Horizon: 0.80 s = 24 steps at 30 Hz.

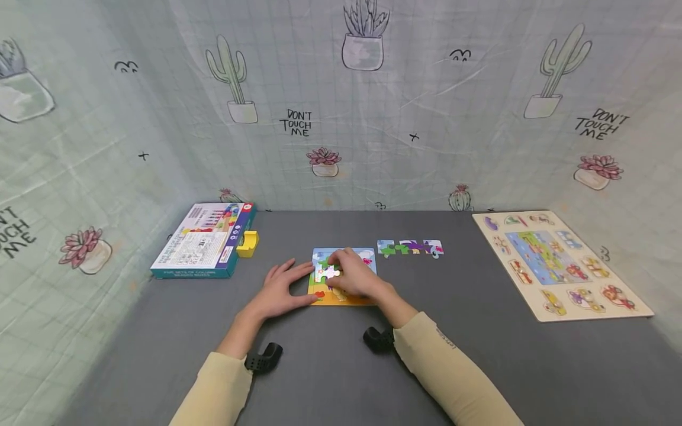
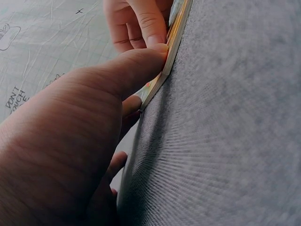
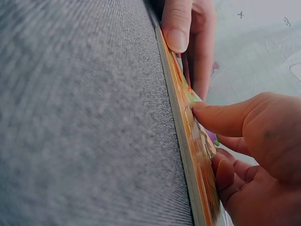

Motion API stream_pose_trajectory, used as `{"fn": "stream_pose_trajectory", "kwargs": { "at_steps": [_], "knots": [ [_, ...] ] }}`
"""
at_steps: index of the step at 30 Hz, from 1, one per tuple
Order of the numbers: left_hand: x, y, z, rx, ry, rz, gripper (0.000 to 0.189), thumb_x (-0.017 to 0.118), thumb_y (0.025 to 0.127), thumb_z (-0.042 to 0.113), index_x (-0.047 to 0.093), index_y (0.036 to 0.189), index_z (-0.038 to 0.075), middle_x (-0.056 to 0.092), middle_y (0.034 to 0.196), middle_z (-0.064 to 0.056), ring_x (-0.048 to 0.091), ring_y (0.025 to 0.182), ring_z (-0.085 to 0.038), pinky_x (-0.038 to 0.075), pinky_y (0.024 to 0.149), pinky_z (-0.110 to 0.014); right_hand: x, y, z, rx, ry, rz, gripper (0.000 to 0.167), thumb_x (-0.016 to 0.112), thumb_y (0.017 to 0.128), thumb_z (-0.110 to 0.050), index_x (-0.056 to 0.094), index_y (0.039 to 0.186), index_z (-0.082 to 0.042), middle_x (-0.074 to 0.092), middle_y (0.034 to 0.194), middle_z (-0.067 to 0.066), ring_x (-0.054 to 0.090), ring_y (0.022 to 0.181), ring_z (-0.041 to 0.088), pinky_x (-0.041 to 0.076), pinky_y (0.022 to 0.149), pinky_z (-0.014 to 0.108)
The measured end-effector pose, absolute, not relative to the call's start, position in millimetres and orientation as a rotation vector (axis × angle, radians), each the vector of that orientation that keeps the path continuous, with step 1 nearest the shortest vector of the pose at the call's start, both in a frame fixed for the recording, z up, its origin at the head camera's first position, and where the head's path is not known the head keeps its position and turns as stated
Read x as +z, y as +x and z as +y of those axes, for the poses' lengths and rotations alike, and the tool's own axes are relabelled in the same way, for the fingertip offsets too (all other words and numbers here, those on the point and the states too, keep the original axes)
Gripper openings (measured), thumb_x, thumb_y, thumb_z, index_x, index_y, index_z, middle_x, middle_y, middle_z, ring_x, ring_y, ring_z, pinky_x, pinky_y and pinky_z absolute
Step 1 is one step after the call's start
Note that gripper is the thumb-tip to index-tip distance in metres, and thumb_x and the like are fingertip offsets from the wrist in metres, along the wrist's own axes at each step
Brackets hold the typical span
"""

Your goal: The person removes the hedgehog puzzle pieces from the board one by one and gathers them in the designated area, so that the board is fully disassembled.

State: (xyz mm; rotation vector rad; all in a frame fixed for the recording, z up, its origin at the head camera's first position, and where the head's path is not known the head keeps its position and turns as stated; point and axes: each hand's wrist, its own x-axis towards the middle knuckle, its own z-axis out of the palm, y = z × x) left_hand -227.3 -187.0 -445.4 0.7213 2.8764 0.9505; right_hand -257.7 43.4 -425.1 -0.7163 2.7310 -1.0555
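Observation:
A small picture puzzle board (image 1: 346,300) with an orange lower edge lies flat in front of me. My left hand (image 1: 282,290) rests at its left side with fingers spread, the thumb pressing on the near left corner. In the left wrist view that thumb (image 2: 141,66) lies against the board's edge (image 2: 176,44). Over the middle of the board, my right hand (image 1: 354,275) pinches a light-coloured puzzle piece (image 1: 327,273) between thumb and fingers. The right wrist view has the right thumb (image 3: 225,115) close on the board's surface, where the fingers partly hide the piece.
Several joined puzzle pieces (image 1: 410,248) lie right of the board. A wooden board with picture pieces (image 1: 524,290) lies at far right. At the left stand a flat game box (image 1: 199,239) and a small yellow block (image 1: 248,244). A printed curtain (image 1: 373,106) surrounds the grey table.

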Motion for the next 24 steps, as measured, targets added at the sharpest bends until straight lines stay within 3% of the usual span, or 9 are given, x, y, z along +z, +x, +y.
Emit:
{"fn": "stream_pose_trajectory", "kwargs": {
  "at_steps": [18, 24],
  "knots": [
    [-442.0, -228.1, -186.8, 0.944, 0.723, 2.866, 0.072, 0.077, 0.088, 0.044, 0.054, 0.148, 0.013, 0.049, 0.152, -0.009, 0.022, 0.148, -0.04, 0.007, 0.116, -0.063, -423.6, -260.6, 43.4, -1.211, -0.767, 2.728, 0.018, 0.07, 0.096, -0.008, 0.065, 0.112, -0.004, 0.059, 0.1, 0.006, 0.056, 0.087, 0.02, 0.051, 0.08, 0.034],
    [-442.8, -227.9, -187.7, 0.952, 0.716, 2.861, 0.072, 0.077, 0.087, 0.044, 0.054, 0.148, 0.012, 0.049, 0.152, -0.009, 0.021, 0.149, -0.04, 0.006, 0.116, -0.063, -423.5, -259.4, 41.9, -1.233, -0.741, 2.72, 0.015, 0.068, 0.097, -0.008, 0.063, 0.112, -0.007, 0.063, 0.097, 0.003, 0.059, 0.087, 0.018, 0.052, 0.082, 0.034]
  ]
}}
